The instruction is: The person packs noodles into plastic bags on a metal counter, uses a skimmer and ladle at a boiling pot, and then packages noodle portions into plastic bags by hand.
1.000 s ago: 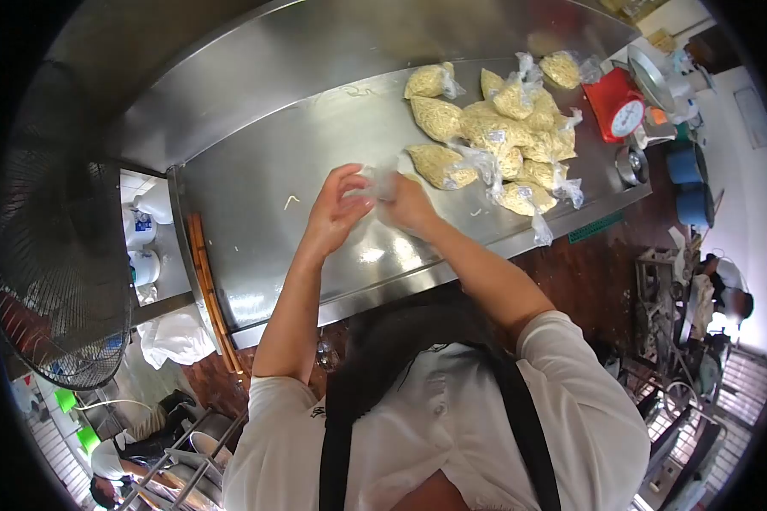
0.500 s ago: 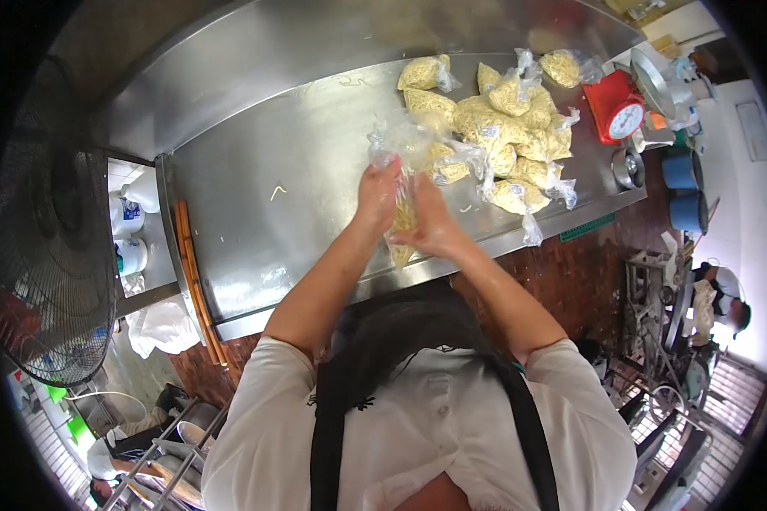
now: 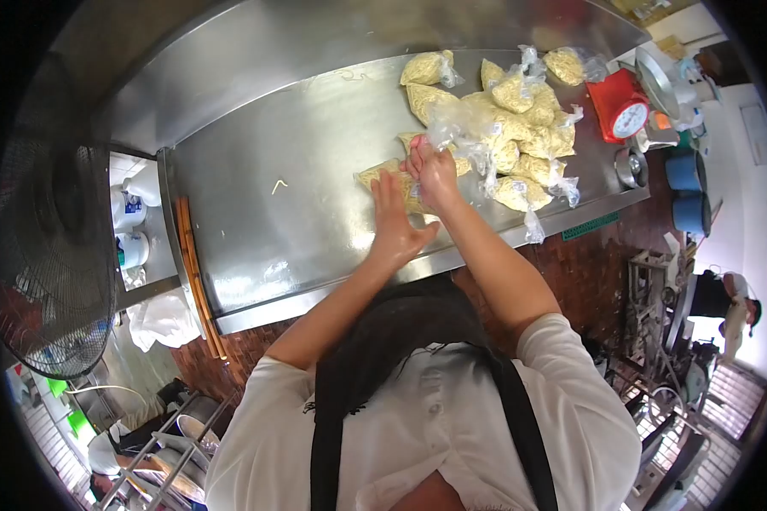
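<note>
A clear plastic bag of yellow noodles lies on the steel table, partly covered by my hands. My left hand rests against the bag with its fingers stretched out and the thumb apart. Closed in a fist, my right hand grips the bag at its gathered top, and loose clear plastic sticks out beyond the fist. Just past my right hand is a heap of tied noodle bags, several of them stacked on each other.
The steel table has a raised back wall and a few stray noodle strands. At its right end stand a red dial scale and a metal bowl. Wooden poles lean at the left edge, near a fan. Other people are at both sides.
The bag, held upright between both hands before, now lies on the table. My left hand has opened and come nearer my body; my right hand has moved up and closed at its top.
</note>
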`<state>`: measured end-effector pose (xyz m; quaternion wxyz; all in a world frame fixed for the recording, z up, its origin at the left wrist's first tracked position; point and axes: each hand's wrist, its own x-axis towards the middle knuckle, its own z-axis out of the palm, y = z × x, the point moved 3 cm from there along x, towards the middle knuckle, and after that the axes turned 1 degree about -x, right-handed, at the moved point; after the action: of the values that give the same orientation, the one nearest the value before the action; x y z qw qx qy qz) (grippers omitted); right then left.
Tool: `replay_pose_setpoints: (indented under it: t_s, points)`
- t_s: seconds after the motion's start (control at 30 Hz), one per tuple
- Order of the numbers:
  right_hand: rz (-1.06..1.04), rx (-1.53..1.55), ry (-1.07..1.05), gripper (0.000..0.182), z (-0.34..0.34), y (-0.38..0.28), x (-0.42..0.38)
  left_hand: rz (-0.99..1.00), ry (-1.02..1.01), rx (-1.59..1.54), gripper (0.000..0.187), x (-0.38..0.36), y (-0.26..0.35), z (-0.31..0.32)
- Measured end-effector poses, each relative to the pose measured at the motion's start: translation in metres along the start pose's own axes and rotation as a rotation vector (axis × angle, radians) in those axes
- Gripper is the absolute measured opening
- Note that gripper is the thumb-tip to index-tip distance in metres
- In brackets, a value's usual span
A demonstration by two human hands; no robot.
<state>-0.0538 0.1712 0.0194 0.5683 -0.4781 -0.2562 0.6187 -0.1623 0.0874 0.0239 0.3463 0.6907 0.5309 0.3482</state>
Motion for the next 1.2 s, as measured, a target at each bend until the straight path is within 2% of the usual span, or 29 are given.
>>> replay_pose_setpoints:
  t_s: [0.03,0.13,0.2,0.23,0.3,0.33,0.4,0.43,0.47,0.5,0.53,0.57,0.63,0.7,0.73,0.77,0.8,0.83,0.87,0.9,0.97,1.0,1.1,1.13,1.2]
  points:
    - [0.035,0.048,0.055,0.022,0.006,0.0,-0.003,0.006,0.01,0.148,0.111,-0.003,0.0,0.013]
    - [0.087,0.098,0.165,0.022,0.016,-0.004,-0.017,-0.092,0.145,0.153,0.118,0.01,-0.004,0.029]
    - [0.052,0.024,0.157,0.024,0.026,-0.017,-0.031,0.082,-0.049,-0.33,0.106,0.028,-0.013,0.016]
    - [0.054,-0.086,0.078,0.025,0.029,-0.026,-0.038,0.169,-0.154,-0.569,0.101,0.038,-0.021,0.002]
    - [0.066,-0.301,-0.069,0.028,0.029,-0.046,-0.055,0.076,-0.39,-0.161,0.074,0.07,-0.068,-0.052]
    - [-0.145,-0.76,-0.125,0.031,0.032,-0.065,-0.063,-0.063,-0.427,-0.19,0.068,0.062,-0.071,-0.057]
    - [-0.748,-1.165,-0.145,0.013,0.038,-0.078,-0.061,-0.3,-0.473,-0.235,0.06,0.067,-0.065,-0.069]
    - [-1.063,-1.351,-0.143,0.01,0.042,-0.083,-0.061,-0.415,-0.495,-0.253,0.059,0.07,-0.06,-0.074]
    - [-0.808,-1.472,-0.08,0.019,0.042,-0.085,-0.061,-0.547,-0.527,-0.27,0.061,0.062,-0.054,-0.08]
    - [-0.788,-1.42,-0.161,0.021,0.039,-0.078,-0.068,-0.678,-0.572,-0.648,0.072,0.043,-0.019,-0.063]
    - [-0.765,-1.368,-0.247,0.023,0.034,-0.067,-0.076,-0.74,-0.432,-1.127,0.067,0.03,-0.006,-0.042]
    - [-0.747,-1.316,-0.331,0.025,0.028,-0.056,-0.084,-0.765,-0.228,-1.478,0.058,0.025,-0.035,-0.002]
    - [-0.741,-1.137,-0.361,0.026,0.006,-0.027,-0.111,-0.945,-0.188,-1.58,0.041,0.022,0.012,-0.011]
    - [-0.329,-0.784,-0.374,0.022,-0.032,-0.004,-0.108,-0.824,-0.203,-1.386,0.032,0.016,-0.031,-0.001]
    - [0.066,-0.505,-0.346,0.019,-0.063,0.004,-0.105,-0.774,-0.212,-1.28,0.028,0.008,-0.05,-0.001]
    - [0.445,-0.213,-0.305,0.021,-0.072,0.008,-0.104,-0.638,-0.323,-0.93,0.026,0.005,-0.053,-0.008]
    - [0.42,-0.278,-0.337,0.017,-0.072,0.008,-0.095,-0.49,-0.425,-0.577,0.026,0.004,-0.055,-0.013]
    - [0.224,-0.527,-0.372,0.016,-0.06,0.002,-0.087,-0.332,-0.52,-0.224,0.025,0.003,-0.054,-0.016]
    - [0.027,-0.773,-0.396,0.015,-0.042,-0.001,-0.083,-0.169,-0.494,0.116,0.022,0.008,-0.032,-0.033]
    - [-0.18,-1.017,-0.415,0.015,-0.026,-0.001,-0.076,-0.083,-0.476,0.194,0.019,0.01,-0.026,-0.037]
    - [-0.502,-1.144,-0.25,0.018,-0.014,0.014,-0.048,0.085,-0.423,0.351,0.014,0.016,-0.021,-0.043]
    - [-0.661,-1.199,-0.165,0.02,-0.009,0.02,-0.043,0.044,-0.467,0.377,0.015,0.023,-0.023,-0.041]
    - [-0.159,-0.922,-0.133,0.03,-0.005,0.037,-0.036,-0.024,-0.316,0.249,0.026,0.019,-0.071,-0.018]
    - [-0.14,-0.95,-0.192,0.043,-0.02,0.063,-0.032,-0.05,-0.305,0.203,0.028,0.018,-0.085,-0.01]
    - [-0.185,-0.948,-0.209,0.053,-0.028,0.066,-0.051,-0.125,-0.294,0.106,0.031,0.002,-0.106,0.002]
